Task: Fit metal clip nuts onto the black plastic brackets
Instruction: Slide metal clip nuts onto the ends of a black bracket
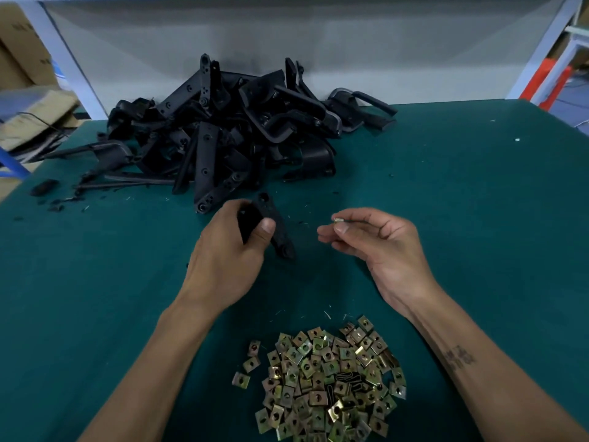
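**Bracket and clip nut held apart above the green counter**

Above the counter's middle, the left hand (228, 247) grips a black bracket (271, 224), fingers curled round it. Just beside, not touching, the right hand (376, 244) pinches one clip nut (338, 220) between thumb and fingertips. Bare green counter (462, 202) lies open rightward; the bracket heap (223, 132) crowds the far edge, the nut pile (328, 384) the near edge.

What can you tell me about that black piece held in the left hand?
The black bracket is a flat, elongated strip of matte plastic with a round hole near its far end. The left hand grips its middle, thumb across the front, so both ends stick out. It is tilted, far end up, above the green table. Nothing else touches it, and no metal clip shows on it.
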The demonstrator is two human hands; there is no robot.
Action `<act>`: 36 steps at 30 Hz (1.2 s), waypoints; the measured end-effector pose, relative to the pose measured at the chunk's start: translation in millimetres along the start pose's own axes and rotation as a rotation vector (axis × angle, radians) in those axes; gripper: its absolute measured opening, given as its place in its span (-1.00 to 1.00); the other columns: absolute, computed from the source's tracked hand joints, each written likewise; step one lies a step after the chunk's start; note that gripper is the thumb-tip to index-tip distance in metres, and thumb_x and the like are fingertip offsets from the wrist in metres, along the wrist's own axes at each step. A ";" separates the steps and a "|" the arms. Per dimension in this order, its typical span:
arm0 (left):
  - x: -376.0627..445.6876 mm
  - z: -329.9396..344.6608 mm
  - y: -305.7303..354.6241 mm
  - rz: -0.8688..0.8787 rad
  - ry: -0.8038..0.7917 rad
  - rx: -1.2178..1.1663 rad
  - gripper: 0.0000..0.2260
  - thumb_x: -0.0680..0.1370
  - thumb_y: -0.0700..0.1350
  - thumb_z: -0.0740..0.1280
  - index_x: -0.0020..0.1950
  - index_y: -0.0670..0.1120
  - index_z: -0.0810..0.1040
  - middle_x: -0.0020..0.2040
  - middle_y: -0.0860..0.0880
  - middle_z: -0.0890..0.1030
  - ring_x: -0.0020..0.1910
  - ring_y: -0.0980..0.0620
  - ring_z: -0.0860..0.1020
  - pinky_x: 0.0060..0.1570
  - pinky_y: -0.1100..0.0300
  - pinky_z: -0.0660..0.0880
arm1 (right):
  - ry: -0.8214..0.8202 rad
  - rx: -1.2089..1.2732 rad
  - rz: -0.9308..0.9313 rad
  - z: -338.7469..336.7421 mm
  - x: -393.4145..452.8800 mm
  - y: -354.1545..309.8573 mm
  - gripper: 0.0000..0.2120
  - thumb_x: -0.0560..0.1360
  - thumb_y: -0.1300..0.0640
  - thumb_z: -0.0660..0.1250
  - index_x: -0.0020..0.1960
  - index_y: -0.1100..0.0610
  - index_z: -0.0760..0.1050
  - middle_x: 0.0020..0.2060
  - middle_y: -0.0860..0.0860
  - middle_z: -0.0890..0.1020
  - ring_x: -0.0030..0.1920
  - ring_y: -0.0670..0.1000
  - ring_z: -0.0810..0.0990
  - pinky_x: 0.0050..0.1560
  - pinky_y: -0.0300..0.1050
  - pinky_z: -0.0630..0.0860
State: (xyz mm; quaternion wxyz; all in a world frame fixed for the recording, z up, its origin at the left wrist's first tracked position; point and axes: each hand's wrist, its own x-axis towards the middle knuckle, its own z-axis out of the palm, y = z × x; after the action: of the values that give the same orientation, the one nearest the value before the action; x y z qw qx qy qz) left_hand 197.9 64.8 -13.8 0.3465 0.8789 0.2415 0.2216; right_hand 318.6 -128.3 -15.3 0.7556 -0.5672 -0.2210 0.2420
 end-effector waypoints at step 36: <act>0.2 18.8 3.7 -0.061 -0.437 -0.931 -0.59 0.42 0.00 0.52 0.05 -0.21 0.44 -0.41 -0.07 0.37 -0.53 0.02 0.31 -0.57 0.23 0.34 | 0.053 0.236 0.159 21.8 -11.2 -3.5 -0.92 0.24 0.27 0.54 -0.33 0.14 0.67 -0.19 0.19 0.73 -0.16 0.08 0.73 -0.11 -0.14 0.66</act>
State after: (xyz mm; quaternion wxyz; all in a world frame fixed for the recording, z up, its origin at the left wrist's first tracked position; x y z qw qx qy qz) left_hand 209.5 53.1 -23.6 0.7498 0.6498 0.0648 0.1064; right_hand 296.9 -119.7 -6.9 0.8011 -0.4964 -0.1255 0.3100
